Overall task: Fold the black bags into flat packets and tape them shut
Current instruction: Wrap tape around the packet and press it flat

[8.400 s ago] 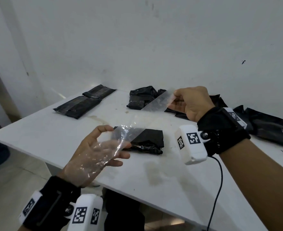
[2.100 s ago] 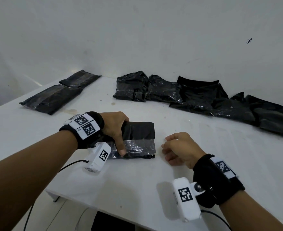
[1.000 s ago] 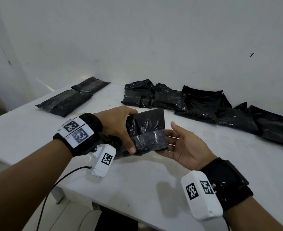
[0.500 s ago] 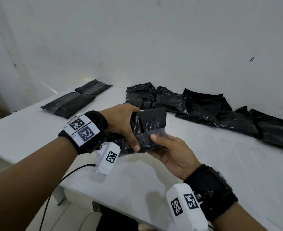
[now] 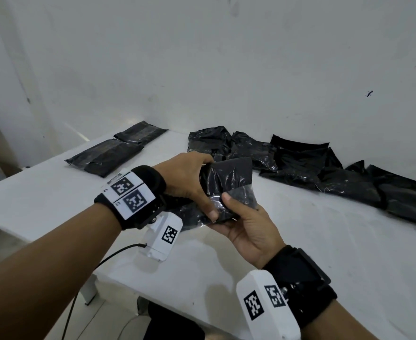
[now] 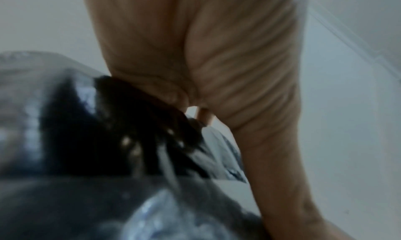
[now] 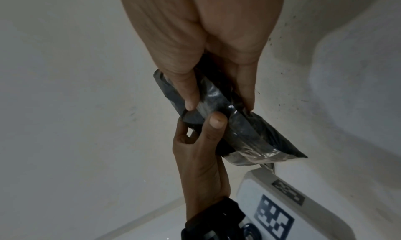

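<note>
Both hands pinch the folded black packet above the tabletop: left hand at 9 o'clock, right hand at 5 o'clock. The taping step looks underway; next, press the clear tape flat.

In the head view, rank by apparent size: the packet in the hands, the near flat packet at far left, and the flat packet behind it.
1. Near flat packet, largest.
2. Held packet, though the hands cover part of it and it is closer to the camera, so its rank against the first is unsure.
3. Far flat packet, smallest, also farthest.
</note>
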Demonstrator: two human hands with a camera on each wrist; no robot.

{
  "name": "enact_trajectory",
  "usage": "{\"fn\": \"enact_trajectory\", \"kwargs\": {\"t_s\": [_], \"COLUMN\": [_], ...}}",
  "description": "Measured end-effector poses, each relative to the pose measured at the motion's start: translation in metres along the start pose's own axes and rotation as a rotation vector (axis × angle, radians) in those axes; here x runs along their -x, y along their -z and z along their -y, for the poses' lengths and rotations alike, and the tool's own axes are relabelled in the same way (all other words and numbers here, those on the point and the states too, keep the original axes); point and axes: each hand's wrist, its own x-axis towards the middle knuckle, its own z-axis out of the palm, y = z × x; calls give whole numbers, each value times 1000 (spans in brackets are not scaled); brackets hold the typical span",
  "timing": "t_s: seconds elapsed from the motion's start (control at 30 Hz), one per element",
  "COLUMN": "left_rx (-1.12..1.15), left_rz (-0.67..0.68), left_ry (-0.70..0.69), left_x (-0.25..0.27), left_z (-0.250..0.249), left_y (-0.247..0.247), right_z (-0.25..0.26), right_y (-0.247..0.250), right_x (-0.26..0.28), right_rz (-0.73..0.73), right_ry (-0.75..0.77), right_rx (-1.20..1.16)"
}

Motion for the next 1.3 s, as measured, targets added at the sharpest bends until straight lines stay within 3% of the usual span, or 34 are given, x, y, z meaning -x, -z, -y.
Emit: {"fn": "enact_trajectory", "kwargs": {"t_s": [0.17,0.4,0.47,0.53,0.63,0.73,0.93,1.0,1.07,1.17,1.3], "left_rx": [8,199,277,346,442,593,1363,1608,1760,1836,1886], "left_rz": [-89,-673,-744,-650,-324,-87,176,167,22,-208,-254], "left_ry": [-23,45,131,252,455,556,593,582,565,568,581], "left_x": [8,40,51,62,73,72,51,47,41,32,29], "left_z": [2,45,53,56,44,35,28,24,19,16,15], "left_y": [4,11,5,-2,-11,-19,-30,-35,-40,-46,-50], "right_z": [3,13,17,20,23,23,22,21,20,19,19], "right_y": [2,13,15,14,10,7,9,8,7,7,5], "right_x": [-2,-13,-16,-17,-18,-17,-14,-13,-11,-9,-7], "right_rz": [-59,-146,-127,-98,-65,-66,-66,-61,-55,-42,-16], "right_ry": [7,10,25,48,79,78,61,60,53,50,50], "right_rx": [-9,-176,-243,-320,-408,-432,-472,-479,-487,-507,-511]}}
